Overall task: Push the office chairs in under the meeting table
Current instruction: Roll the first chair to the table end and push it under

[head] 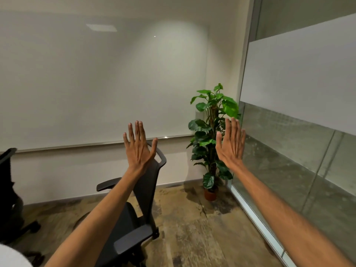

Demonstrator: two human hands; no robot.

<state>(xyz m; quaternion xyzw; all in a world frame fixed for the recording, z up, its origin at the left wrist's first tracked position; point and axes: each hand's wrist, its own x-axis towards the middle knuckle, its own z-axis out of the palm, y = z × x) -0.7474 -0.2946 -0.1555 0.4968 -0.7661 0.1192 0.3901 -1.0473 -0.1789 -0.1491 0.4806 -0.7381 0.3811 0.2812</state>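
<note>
A black office chair (148,191) stands in the middle of the floor, seen from the side, its backrest to the right and its seat and armrests toward the left. My left hand (137,146) is raised in front of the chair's backrest top, palm away, fingers spread, holding nothing. My right hand (230,144) is raised the same way to the right, in front of the plant, fingers apart and empty. A second black chair (8,189) is cut off at the left edge. A white rounded edge (13,257), perhaps the table, shows at the bottom left corner.
A potted green plant (212,139) stands in the far right corner. A glass partition (300,143) with a frosted band runs along the right. A large whiteboard (92,83) covers the far wall. The floor (196,228) is mottled brown.
</note>
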